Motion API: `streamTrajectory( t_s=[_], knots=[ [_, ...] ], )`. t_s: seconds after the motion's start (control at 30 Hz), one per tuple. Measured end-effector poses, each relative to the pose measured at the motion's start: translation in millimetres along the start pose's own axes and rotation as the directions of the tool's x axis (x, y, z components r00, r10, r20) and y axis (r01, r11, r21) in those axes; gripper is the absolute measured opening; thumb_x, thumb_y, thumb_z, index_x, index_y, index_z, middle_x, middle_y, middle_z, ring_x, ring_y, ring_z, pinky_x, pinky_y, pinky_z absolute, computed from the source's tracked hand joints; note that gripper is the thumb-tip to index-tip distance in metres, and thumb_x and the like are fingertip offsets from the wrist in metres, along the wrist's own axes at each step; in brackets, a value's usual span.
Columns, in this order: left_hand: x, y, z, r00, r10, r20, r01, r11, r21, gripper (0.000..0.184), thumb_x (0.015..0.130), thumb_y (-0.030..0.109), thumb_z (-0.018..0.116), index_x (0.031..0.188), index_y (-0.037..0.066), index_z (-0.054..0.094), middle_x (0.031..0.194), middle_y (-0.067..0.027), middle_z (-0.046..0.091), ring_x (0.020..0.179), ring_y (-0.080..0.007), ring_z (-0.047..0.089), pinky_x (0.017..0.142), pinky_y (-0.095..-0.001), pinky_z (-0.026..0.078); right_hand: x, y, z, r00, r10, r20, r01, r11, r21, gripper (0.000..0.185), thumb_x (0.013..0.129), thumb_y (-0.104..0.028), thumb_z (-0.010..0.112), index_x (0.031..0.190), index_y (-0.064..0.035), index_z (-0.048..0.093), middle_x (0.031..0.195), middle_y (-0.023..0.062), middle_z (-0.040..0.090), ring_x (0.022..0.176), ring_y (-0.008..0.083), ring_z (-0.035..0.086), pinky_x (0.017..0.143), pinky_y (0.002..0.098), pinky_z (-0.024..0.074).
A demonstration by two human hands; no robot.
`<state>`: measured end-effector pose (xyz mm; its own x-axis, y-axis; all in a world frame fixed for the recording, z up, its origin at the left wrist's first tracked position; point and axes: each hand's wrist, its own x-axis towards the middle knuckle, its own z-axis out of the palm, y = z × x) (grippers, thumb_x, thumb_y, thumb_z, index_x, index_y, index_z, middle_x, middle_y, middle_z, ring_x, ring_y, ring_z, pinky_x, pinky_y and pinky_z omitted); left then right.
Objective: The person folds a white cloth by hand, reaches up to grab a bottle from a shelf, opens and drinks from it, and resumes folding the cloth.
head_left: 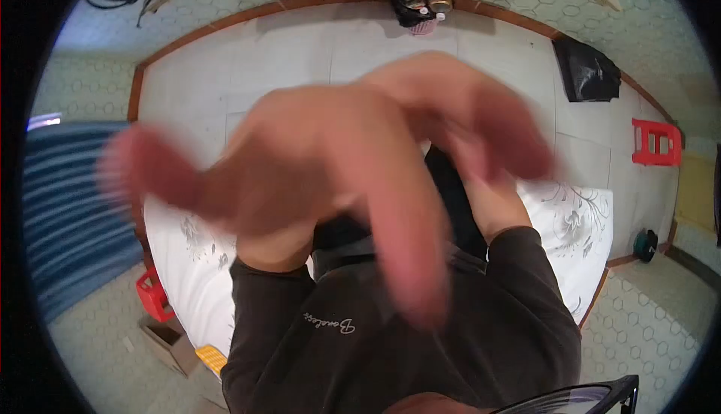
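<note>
Both bare hands are raised close to the camera and blurred by motion. My left hand (300, 151) is spread, one finger pointing left and another stretched down in front of the dark shirt (443, 339); nothing shows in it. Beyond and to its right, my right hand (466, 114) has bent fingers pointing down and right, too smeared to tell whether they hold anything. The hands overlap in the view; whether they touch cannot be made out. Dark sleeves end at both forearms.
White patterned bedding (567, 222) lies around the person. On the floor are a basket with bottles and cans (423, 27), a black bag (587, 72) and a red stool (656, 144). A blue striped cloth (75, 211) and a cardboard box (169, 346) are at left.
</note>
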<state>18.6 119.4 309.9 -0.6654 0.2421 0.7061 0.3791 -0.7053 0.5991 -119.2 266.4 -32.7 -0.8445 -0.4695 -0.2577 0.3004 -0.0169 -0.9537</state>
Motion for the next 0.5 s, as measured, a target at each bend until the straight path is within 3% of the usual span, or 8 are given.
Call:
streamTrajectory(
  t_s=[0.17,0.5],
  knots=[
    [-1.9,4.2,69.4,0.98,0.044,0.192,-0.047,0.999,0.011,0.032,0.09,0.037,0.057,0.086,0.005,0.06,0.109,-0.0191,0.056,0.087,-0.0285,0.052,0.082,-0.0369,0.043,13.0,-10.3,16.0,1.0,0.012,-0.006,-0.012,1.0,0.003,0.023,0.085,0.005,0.051,0.105,0.0012,0.062,0.085,0.0086,0.063,0.07,0.0138,0.062,0.064,0.0221,0.0482],
    [-13.2,-3.9,88.6,0.981,0.047,0.187,-0.059,0.996,0.064,0.026,0.091,0.031,0.057,0.087,0.005,0.059,0.105,-0.0179,0.058,0.084,-0.027,0.053,0.08,-0.0354,0.044,5.6,-17.3,3.2,0.999,0.007,-0.036,-0.007,1.0,-0.006,0.024,0.085,0.006,0.05,0.105,0.0009,0.062,0.084,0.0087,0.063,0.07,0.014,0.062,0.064,0.0221,0.0487]
  ],
)
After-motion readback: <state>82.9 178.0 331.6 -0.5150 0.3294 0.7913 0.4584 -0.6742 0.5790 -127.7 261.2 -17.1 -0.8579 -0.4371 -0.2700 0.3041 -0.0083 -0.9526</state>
